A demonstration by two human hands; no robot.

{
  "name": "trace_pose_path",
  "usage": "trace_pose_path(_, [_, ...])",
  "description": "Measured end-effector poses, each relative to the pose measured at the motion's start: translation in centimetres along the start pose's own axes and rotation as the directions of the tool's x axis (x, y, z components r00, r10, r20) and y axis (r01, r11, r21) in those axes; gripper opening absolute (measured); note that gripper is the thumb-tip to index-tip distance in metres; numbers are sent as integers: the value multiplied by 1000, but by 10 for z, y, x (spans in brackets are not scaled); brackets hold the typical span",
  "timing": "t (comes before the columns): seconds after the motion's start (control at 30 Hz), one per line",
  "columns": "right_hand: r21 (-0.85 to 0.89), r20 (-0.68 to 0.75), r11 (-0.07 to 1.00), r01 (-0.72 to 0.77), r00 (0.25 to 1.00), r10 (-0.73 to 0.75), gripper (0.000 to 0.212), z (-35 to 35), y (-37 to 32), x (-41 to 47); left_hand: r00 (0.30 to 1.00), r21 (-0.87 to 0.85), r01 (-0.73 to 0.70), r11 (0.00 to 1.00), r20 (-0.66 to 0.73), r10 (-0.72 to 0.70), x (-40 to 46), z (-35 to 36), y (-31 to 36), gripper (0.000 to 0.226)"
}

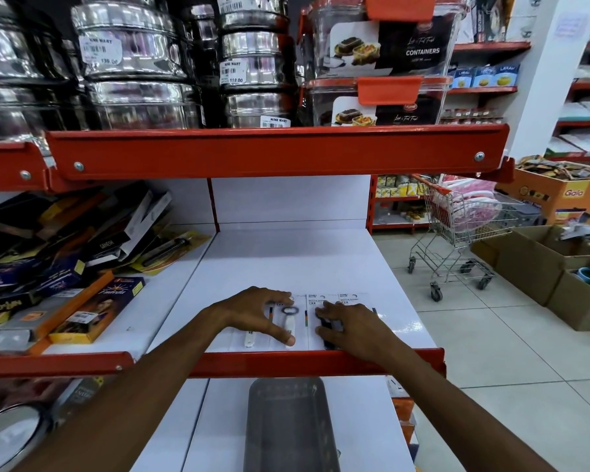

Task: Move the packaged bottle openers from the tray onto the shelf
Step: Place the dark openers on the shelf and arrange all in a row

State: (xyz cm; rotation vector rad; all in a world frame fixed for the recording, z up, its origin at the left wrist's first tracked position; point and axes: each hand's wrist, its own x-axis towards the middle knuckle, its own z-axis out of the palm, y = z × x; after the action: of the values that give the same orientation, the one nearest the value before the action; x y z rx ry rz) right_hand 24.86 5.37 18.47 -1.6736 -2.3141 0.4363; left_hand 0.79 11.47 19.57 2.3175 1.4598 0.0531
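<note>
While the tray [292, 424] sits bare on the lower level, the packaged bottle openers [315, 318] are being pressed flat in a row along the shelf [286, 260] front edge, seemingly for display, by the left hand [256, 313] and right hand [349, 327], fingers spread, nothing gripped.

Four packaged bottle openers [315, 318], one tray [292, 424]

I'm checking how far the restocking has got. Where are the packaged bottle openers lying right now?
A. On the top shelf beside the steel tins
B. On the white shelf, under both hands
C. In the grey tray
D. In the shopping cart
B: the packaged bottle openers lie flat on the white shelf, with the left hand and right hand resting on them; the grey tray below looks empty.
</note>
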Motion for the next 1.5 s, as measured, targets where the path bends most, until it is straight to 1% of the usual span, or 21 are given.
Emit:
trace_pose_path(0.3, [-40,-3,999,9,1000,-9,50,1,-1,1,1000,-9,-7,1000,-2,7,-1,2,-1,93])
trace_pose_path(0.47, [-44,-25,999,16,1000,-18,49,1,-1,-2,999,-54,23,998,-25,-25,-14,-10,-12,102])
trace_pose_path(0.53, [-50,-26,999,23,999,-24,48,1,-1,-2,999,-25,49,998,-8,-49,-24,-20,-23,105])
trace_pose_path(0.63, [-49,-21,999,21,1000,-22,49,1,-1,-2,992,106,95,990,72,-103,-40,-32,-35,113])
trace_pose_path(0.67, [-52,-18,998,23,1000,-24,49,1,-1,-1,989,132,103,986,91,-116,-43,-32,-37,111])
trace_pose_path(0.73, [-53,-17,998,27,999,-28,49,1,-2,-1,989,120,105,987,93,-116,-45,-29,-39,106])
trace_pose_path(0.87, [-53,-24,998,32,999,-34,49,2,-2,-1,992,89,83,993,83,-90,-43,-26,-32,111])
trace_pose_path(1.03, [-54,-26,998,29,999,-31,50,2,-1,-1,993,90,75,993,85,-82,-40,-25,-24,97])
trace_pose_path(1.17, [-48,-42,998,46,998,-48,49,4,-1,-1,992,75,79,994,88,-85,-41,-25,-29,114])
trace_pose_path(1.2, [-48,-53,998,44,998,-46,51,6,1,-1,993,73,77,994,85,-83,-41,-25,-28,111])
trace_pose_path(1.27, [-23,-103,1000,10,995,-13,53,9,4,-1,994,71,77,995,73,-82,-42,-24,-28,101])
trace_pose_path(1.3, [-4,-136,1000,-15,991,14,53,11,6,-1,994,69,79,994,70,-84,-43,-24,-28,101])
trace_pose_path(1.37, [-1,-174,998,-66,983,65,57,13,7,-2,994,73,84,994,69,-89,-46,-26,-27,105])
trace_pose_path(1.43, [-21,-175,994,-111,979,105,64,13,6,-3,993,74,84,994,74,-89,-47,-28,-28,105])
trace_pose_path(1.5, [-9,-171,991,-135,976,132,66,13,5,-4,993,66,83,994,74,-88,-48,-29,-31,113])
